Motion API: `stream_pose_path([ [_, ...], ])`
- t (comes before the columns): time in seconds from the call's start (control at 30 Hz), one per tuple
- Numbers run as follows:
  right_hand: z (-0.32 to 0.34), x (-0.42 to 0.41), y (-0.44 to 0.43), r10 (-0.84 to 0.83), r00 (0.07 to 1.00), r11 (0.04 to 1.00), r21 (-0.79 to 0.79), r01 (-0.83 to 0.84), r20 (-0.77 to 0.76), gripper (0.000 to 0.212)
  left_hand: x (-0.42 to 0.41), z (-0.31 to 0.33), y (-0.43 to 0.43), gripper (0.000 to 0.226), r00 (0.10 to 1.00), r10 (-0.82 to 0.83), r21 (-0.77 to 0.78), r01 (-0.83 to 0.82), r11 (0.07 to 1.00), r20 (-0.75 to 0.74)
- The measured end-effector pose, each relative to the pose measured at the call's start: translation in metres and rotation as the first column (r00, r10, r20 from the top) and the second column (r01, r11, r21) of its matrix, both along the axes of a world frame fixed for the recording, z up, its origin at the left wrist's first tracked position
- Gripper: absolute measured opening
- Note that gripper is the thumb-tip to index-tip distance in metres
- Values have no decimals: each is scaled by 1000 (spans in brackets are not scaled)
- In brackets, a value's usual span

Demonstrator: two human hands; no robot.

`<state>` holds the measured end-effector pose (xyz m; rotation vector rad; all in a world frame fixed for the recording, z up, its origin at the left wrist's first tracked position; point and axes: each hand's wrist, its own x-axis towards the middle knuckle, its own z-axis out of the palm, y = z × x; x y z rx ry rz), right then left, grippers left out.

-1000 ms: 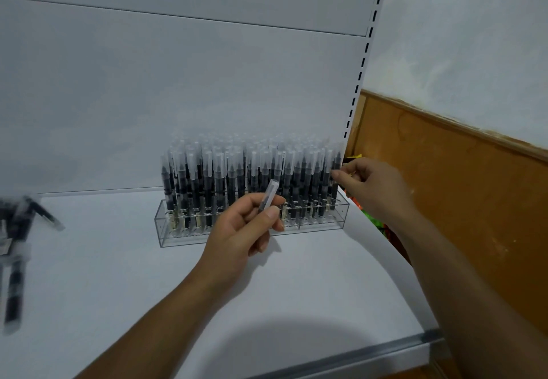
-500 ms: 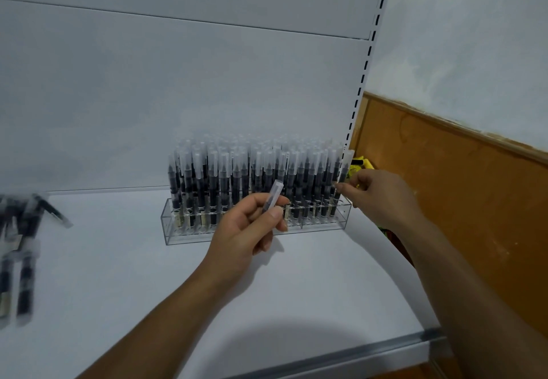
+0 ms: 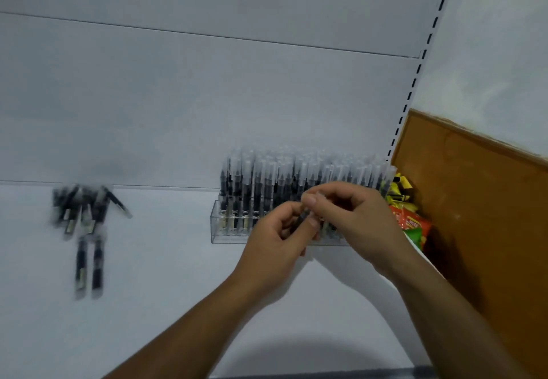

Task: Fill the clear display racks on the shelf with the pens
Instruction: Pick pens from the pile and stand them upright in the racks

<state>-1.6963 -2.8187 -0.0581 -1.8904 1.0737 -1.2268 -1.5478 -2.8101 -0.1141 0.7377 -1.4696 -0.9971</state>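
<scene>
A clear display rack point(image 3: 218, 224) stands against the shelf's back panel, packed with several upright black pens point(image 3: 261, 183) with frosted caps. Both hands meet just in front of its right half. My left hand point(image 3: 275, 248) holds a single pen point(image 3: 303, 216) between curled fingers and thumb. My right hand point(image 3: 353, 215) pinches the upper end of that same pen with thumb and forefinger. Most of the pen is hidden by the fingers.
A loose pile of several black pens point(image 3: 86, 221) lies on the white shelf point(image 3: 166, 284) at the left. Colourful snack packets point(image 3: 410, 218) sit past the shelf's right end, beside a brown wooden panel point(image 3: 480, 215). The shelf's front edge runs along the bottom.
My right hand left the rack's right end and came left to the pen in my left hand. The view swung left, bringing the loose pile further in.
</scene>
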Motion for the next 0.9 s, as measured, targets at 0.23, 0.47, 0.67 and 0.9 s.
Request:
stream_pose_path([
  [0.23, 3, 36, -6, 32, 979, 996, 74, -47, 201, 8, 50, 6, 3, 19, 962, 230, -63, -223, 973, 148],
  [0.47, 30, 62, -23, -65, 988, 986, -146, 85, 137, 7, 111, -8, 0, 48, 799, 541, 9, -563, 827, 262],
  [0.67, 33, 82, -37, -69, 998, 976, -206, 68, 0, 4, 110, -22, -9, 52, 813, 439, 123, -516, 848, 381],
  [0.9, 40, 93, -43, -118, 983, 944, -322, 67, -141, 9, 112, -20, -14, 49, 842, 420, 175, -495, 851, 339],
])
